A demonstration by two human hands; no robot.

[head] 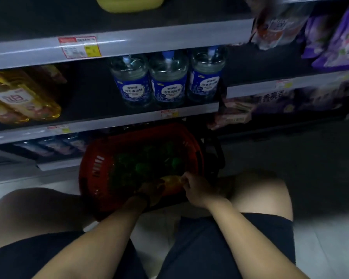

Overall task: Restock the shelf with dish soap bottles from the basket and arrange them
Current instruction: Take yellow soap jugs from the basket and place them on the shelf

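A red plastic basket (pixel 93 172) sits on the floor against the shelving, between my knees. Inside lie several dark bottles with green caps (pixel 138 168). At the basket's near edge a yellow-orange dish soap bottle (pixel 170 181) rests under both hands. My left hand (pixel 149 193) is closed around its lower part, dim in shadow. My right hand (pixel 195 188) pinches its upper end with fingers and thumb. Three clear dish soap bottles with blue labels (pixel 168 79) stand in a row on the middle shelf (pixel 101 122).
Large yellow bottles (pixel 18 97) lie at the left of the middle shelf, with dark bare shelf between them and the blue ones. Purple refill pouches (pixel 334 37) fill the right-hand shelves. A yellow tub (pixel 129 4) stands on the top shelf. My knees flank the basket.
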